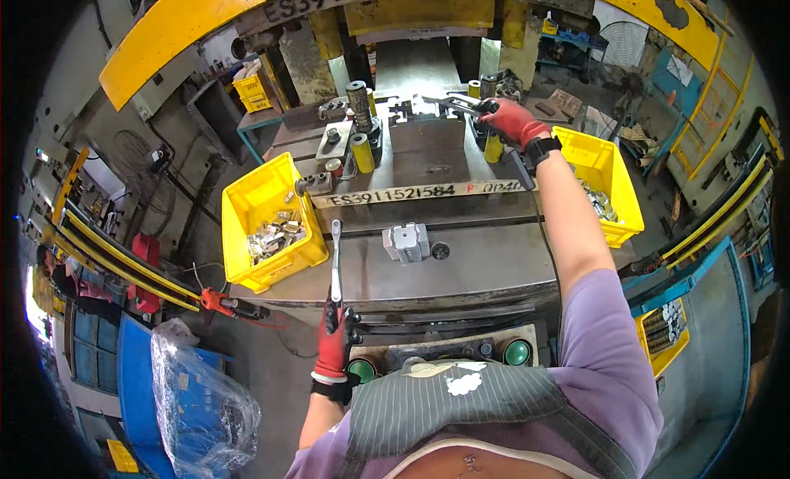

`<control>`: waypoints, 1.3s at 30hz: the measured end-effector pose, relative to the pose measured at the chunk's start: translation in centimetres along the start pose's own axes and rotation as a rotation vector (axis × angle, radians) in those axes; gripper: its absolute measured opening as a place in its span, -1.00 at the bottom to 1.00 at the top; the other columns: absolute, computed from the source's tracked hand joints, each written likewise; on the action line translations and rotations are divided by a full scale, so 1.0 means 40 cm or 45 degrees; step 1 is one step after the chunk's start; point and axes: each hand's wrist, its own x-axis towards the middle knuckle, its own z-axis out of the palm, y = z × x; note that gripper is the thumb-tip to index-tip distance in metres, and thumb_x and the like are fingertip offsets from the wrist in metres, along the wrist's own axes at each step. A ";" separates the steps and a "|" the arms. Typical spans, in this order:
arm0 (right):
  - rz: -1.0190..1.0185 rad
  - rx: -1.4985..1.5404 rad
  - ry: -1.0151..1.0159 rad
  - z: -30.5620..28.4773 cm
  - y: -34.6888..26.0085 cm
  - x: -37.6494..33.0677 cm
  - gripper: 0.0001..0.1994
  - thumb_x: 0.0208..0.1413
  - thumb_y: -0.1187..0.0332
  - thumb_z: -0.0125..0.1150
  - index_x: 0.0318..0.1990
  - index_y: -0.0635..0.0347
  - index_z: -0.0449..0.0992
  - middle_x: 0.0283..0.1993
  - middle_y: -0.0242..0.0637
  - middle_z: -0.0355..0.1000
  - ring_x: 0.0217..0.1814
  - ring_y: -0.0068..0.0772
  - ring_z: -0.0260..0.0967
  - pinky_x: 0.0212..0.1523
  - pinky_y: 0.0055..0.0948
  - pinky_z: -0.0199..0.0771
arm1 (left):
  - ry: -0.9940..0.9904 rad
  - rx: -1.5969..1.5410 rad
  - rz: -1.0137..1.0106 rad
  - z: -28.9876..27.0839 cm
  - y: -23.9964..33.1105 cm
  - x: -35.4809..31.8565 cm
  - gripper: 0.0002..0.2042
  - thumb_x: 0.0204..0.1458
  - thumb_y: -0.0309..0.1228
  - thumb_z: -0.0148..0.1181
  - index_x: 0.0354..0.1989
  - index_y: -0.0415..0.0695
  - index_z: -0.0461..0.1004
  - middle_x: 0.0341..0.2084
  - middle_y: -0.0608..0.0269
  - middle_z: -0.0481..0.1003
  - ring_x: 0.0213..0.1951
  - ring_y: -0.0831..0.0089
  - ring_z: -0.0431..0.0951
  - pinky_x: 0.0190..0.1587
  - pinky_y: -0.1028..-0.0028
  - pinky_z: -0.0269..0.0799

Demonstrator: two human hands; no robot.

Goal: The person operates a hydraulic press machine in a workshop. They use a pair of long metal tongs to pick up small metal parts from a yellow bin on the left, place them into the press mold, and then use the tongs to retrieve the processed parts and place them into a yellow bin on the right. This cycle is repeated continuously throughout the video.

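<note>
Head view looks down on a big press (pixel 428 59) with a grey steel bed (pixel 461 265), and I take this bed as the landmark. At the left end of the bed a yellow bin (pixel 263 224) holds small bright metal parts; at the right end a second yellow bin (pixel 605 179) holds similar parts. Behind the bed, on the die (pixel 420 146), stand yellow guide posts (pixel 362 154). Near the middle of the bed lies a small grey block (pixel 406 242).

The right hand (pixel 514 121), in a red glove, is stretched to the back of the die and is closed around a dark metal part (pixel 461 106), which it holds above the die surface. The left hand (pixel 333 347), also in a red glove, is at the front edge of the bed and grips the handle of a ratchet (pixel 336 261); its head lies on the bed, just left of the block.

I judge the step to be placing or removing the part at the die. The next move would need exact seating of the part, with the fingers kept away from the posts.
</note>
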 end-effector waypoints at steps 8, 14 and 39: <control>-0.018 0.160 -0.153 -0.040 0.012 0.001 -0.63 -0.18 0.23 0.19 -0.20 0.25 0.44 -0.26 -0.14 0.44 -0.23 -0.31 0.35 -0.14 -0.43 0.28 | -0.022 -0.253 -0.132 0.049 0.123 -0.036 -0.83 0.07 -0.40 -0.05 -0.17 -0.09 0.27 -0.61 0.39 0.34 -0.73 0.71 0.22 -0.71 0.67 0.21; 0.057 0.233 -0.245 0.036 -0.007 0.022 -0.69 -0.22 0.27 0.18 -0.28 0.23 0.49 -0.41 -0.19 0.47 -0.44 -0.36 0.39 -0.39 -0.43 0.37 | -0.051 -0.272 -0.211 0.065 0.129 -0.031 -0.85 0.08 -0.40 -0.06 -0.18 -0.08 0.28 -0.62 0.38 0.35 -0.73 0.71 0.22 -0.71 0.66 0.21; 0.888 1.259 0.816 0.309 0.061 -0.957 -0.78 0.00 0.44 0.08 -0.16 0.24 0.38 -0.42 -0.48 0.30 -0.42 -0.65 0.18 -0.43 -0.61 0.23 | 0.581 -0.064 -0.280 -0.378 -0.159 -0.160 -0.67 -0.02 -0.31 0.07 -0.06 -0.07 0.27 -0.27 0.32 0.42 -0.42 0.48 0.40 -0.58 0.51 0.34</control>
